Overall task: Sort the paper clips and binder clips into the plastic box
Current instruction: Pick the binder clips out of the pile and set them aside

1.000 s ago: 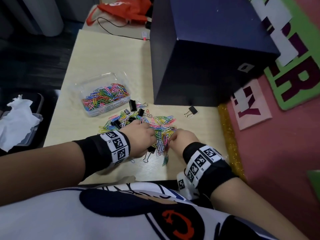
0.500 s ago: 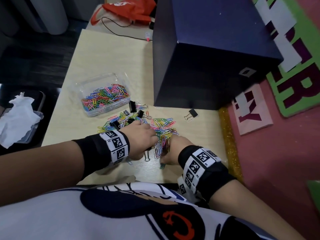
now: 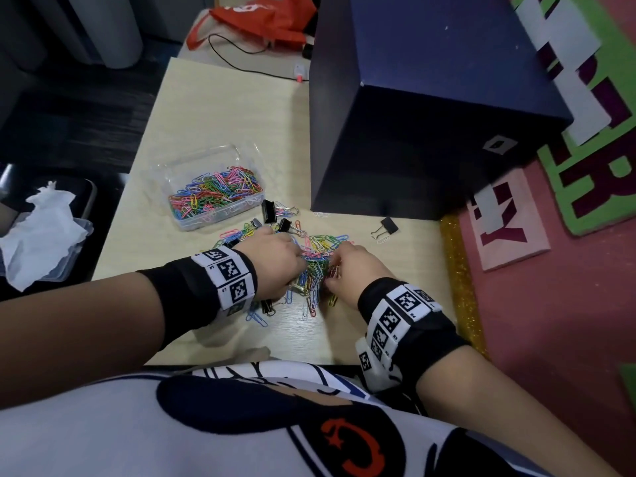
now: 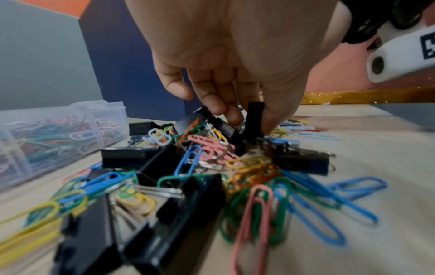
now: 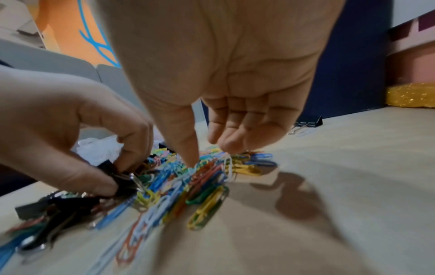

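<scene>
A heap of coloured paper clips (image 3: 320, 242) mixed with black binder clips (image 3: 269, 211) lies on the pale table (image 3: 213, 108). The clear plastic box (image 3: 220, 220), half full of paper clips, stands just left of the heap. My left hand (image 3: 296, 266) reaches into the heap's left side, and its thumb and fingers (image 4: 221, 104) pinch a black binder clip (image 4: 253, 121). My right hand (image 3: 332, 270) is on the right side of the heap. Its thumb and curled fingertips (image 5: 230, 147) close on a bunch of paper clips (image 5: 212, 167).
A big dark blue box (image 3: 430, 115) stands right behind the heap, with one stray binder clip (image 3: 389, 226) at its foot. A gold glitter strip (image 3: 457, 280) edges the table on the right. A tissue in a tub (image 3: 38, 235) sits off the left, a red bag (image 3: 268, 18) far back.
Both hands have drawn closer together over the heap. The right hand first pulled back toward me, then went forward again into the clips.
</scene>
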